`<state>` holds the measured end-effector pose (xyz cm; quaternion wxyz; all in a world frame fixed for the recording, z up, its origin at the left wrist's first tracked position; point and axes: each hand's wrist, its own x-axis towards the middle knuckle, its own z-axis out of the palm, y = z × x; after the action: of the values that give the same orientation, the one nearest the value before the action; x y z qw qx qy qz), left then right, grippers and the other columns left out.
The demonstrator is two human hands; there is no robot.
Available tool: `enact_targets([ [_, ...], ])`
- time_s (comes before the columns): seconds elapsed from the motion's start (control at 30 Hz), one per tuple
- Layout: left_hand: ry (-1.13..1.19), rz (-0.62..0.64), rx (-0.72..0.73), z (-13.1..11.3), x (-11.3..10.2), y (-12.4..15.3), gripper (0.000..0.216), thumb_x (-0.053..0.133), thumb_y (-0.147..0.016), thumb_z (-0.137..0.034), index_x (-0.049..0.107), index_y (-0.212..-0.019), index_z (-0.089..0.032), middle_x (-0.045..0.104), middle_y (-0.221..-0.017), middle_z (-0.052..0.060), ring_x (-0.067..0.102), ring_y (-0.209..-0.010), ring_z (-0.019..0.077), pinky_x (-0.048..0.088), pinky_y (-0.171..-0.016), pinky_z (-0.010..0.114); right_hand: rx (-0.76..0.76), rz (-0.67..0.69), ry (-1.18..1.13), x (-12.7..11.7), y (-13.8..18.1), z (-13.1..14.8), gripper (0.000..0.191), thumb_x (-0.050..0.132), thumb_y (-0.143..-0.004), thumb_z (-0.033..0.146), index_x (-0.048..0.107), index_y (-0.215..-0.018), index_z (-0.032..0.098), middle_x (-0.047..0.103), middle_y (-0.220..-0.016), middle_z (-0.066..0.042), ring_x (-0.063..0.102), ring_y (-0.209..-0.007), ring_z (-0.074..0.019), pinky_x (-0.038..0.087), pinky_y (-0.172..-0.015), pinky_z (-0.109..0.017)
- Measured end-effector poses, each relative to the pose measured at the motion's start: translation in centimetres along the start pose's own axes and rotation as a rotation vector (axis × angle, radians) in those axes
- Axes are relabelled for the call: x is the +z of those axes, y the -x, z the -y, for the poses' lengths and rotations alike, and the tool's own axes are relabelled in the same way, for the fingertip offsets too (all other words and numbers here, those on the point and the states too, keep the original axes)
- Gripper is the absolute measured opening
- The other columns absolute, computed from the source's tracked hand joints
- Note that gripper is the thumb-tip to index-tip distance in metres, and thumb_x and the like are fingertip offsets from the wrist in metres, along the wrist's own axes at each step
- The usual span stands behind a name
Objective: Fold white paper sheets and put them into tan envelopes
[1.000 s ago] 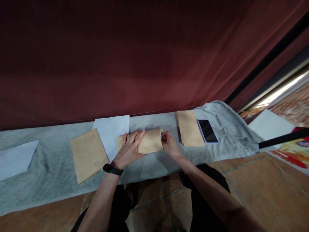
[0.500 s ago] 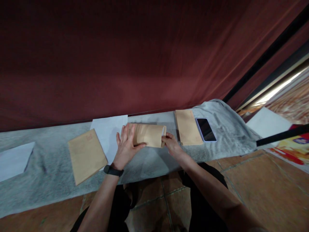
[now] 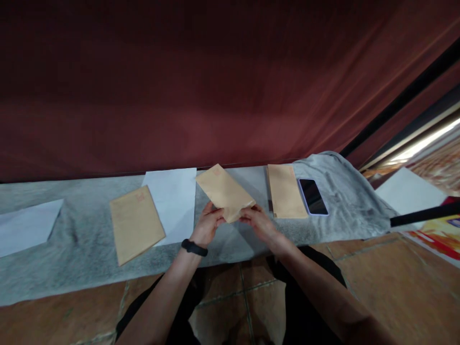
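Where my left hand (image 3: 207, 226) and right hand (image 3: 260, 223) meet the near end of a brown envelope (image 3: 226, 192), the paper stretches away from me, its long axis slanting from far left to near right. Each hand pinches that end between thumb and fingers, the tips underneath hidden; neither is clearly nearer. The envelope is over a grey cloth (image 3: 86, 235), between a white sheet (image 3: 174, 203) on my left and a stack of envelopes (image 3: 287, 192) beside a phone (image 3: 313, 197) on my right. Beyond hangs a dark red curtain (image 3: 230, 96); below is tiled floor (image 3: 377, 273).
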<state>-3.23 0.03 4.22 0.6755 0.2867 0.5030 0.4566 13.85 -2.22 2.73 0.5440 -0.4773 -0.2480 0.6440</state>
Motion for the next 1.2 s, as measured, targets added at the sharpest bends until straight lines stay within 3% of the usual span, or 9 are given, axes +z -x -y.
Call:
enact_targets([
  [0.13,-0.166,0.034,-0.009,-0.4,-1.3,-0.4,0.051,0.067,-0.067,-0.012,0.061,-0.118,-0.019,0.074,-0.093,0.004,0.071,-0.078,0.0177,0.055,-0.063,0.025,-0.105,-0.117,0.069,-2.3,-1.1,0.8,0.027,0.069,-0.067,0.034,0.066,-0.092,0.023,0.073,-0.09,-0.001,0.068,-0.081,-0.0185,0.055,-0.07,-0.03],
  [0.23,-0.317,0.08,-0.007,0.0,-2.0,-0.7,0.063,0.06,-0.071,-0.013,0.054,-0.133,-0.02,0.073,-0.087,0.003,0.07,-0.074,0.0177,0.053,-0.062,0.026,-0.296,-0.173,0.331,-3.1,-1.9,0.8,0.022,0.061,-0.077,0.036,0.067,-0.094,0.024,0.072,-0.092,-0.001,0.068,-0.086,-0.0192,0.055,-0.078,-0.033],
  [0.37,-0.71,0.043,0.166,0.3,-2.4,-1.0,0.072,0.052,-0.079,-0.013,0.037,-0.15,-0.015,0.07,-0.079,0.001,0.067,-0.067,0.0186,0.051,-0.061,0.028,-0.566,0.057,0.877,-2.4,-1.6,-0.3,0.031,0.048,-0.091,0.027,0.069,-0.114,0.024,0.072,-0.121,-0.005,0.065,-0.113,-0.0211,0.05,-0.103,-0.04],
  [0.43,-0.985,-0.02,0.286,0.4,-2.4,-0.9,0.07,0.051,-0.083,-0.014,0.036,-0.151,-0.014,0.07,-0.08,0.003,0.067,-0.067,0.0206,0.052,-0.064,0.031,-0.673,0.202,1.152,-1.9,-1.0,-1.1,0.04,0.045,-0.095,0.025,0.063,-0.13,0.022,0.06,-0.144,-0.008,0.054,-0.134,-0.0212,0.04,-0.116,-0.043],
  [0.6,-1.444,-0.159,0.664,0.8,-2.0,-0.5,0.052,0.047,-0.09,-0.016,0.051,-0.142,-0.014,0.068,-0.118,0.016,0.067,-0.106,0.0286,0.054,-0.092,0.043,-0.778,0.279,1.605,-2.0,-0.3,-2.4,0.05,0.038,-0.104,0.03,0.044,-0.151,0.016,0.038,-0.161,-0.01,0.035,-0.15,-0.0212,0.022,-0.127,-0.045],
  [0.73,-1.523,0.026,0.923,1.5,-0.7,-1.9,0.045,0.038,-0.1,-0.025,0.051,-0.142,-0.016,0.051,-0.151,0.014,0.042,-0.144,0.0263,0.035,-0.119,0.047,-0.808,0.273,1.669,-2.2,-0.6,-2.7,0.05,0.038,-0.104,0.029,0.044,-0.151,0.013,0.039,-0.16,-0.012,0.037,-0.149,-0.0224,0.024,-0.126,-0.046],
  [0.97,-1.553,0.346,0.819,0.9,1.9,-8.6,0.052,0.033,-0.101,-0.033,0.045,-0.15,-0.019,0.04,-0.161,0.008,0.029,-0.152,0.022,0.015,-0.126,0.045,-0.72,0.355,1.526,-2.2,-0.9,-1.2,0.042,0.049,-0.098,0.024,0.06,-0.139,0.017,0.058,-0.147,-0.012,0.049,-0.14,-0.0217,0.029,-0.124,-0.044],
  [1.1,-1.493,0.382,0.775,0.2,3.0,-11.2,0.055,0.036,-0.099,-0.037,0.044,-0.151,-0.019,0.038,-0.162,0.009,0.029,-0.152,0.0225,0.013,-0.127,0.044,-0.671,0.378,1.328,-2.5,-1.4,0.0,0.043,0.049,-0.092,0.011,0.068,-0.128,0.025,0.065,-0.139,-0.004,0.056,-0.133,-0.0186,0.04,-0.118,-0.039],
  [1.2,-1.495,0.387,0.782,0.5,2.9,-11.1,0.057,0.036,-0.099,-0.037,0.044,-0.152,-0.015,0.036,-0.163,0.011,0.027,-0.153,0.0234,0.012,-0.127,0.043,-0.616,0.343,1.236,-2.8,-1.9,0.4,0.044,0.049,-0.088,0.003,0.075,-0.114,0.027,0.072,-0.126,-0.002,0.063,-0.122,-0.0178,0.047,-0.111,-0.036],
])
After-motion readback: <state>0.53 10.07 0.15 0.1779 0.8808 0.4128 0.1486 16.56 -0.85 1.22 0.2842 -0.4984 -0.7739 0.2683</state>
